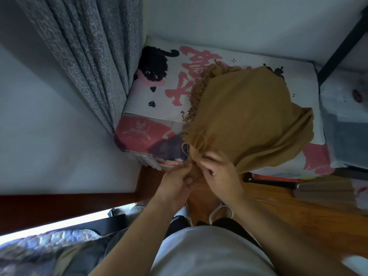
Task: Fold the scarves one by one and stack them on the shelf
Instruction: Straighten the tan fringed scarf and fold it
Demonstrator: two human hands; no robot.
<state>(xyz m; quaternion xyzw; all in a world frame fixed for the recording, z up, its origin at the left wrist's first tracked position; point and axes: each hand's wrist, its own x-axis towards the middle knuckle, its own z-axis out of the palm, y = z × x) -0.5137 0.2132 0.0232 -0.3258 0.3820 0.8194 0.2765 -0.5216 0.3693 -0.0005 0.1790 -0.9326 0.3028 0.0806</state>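
A mustard-brown scarf with a fringed left edge lies spread over a cushioned surface covered in a white, pink and black cat print. Its near end is bunched at the cushion's front edge. My left hand and my right hand sit side by side there, and both pinch the gathered near end of the scarf with curled fingers. The fabric under my fingers is partly hidden.
A grey curtain hangs at the left beside a white wall. A black metal frame and a translucent storage box stand at the right. Wooden floor lies below, with flat items leaning at the right and bedding at lower left.
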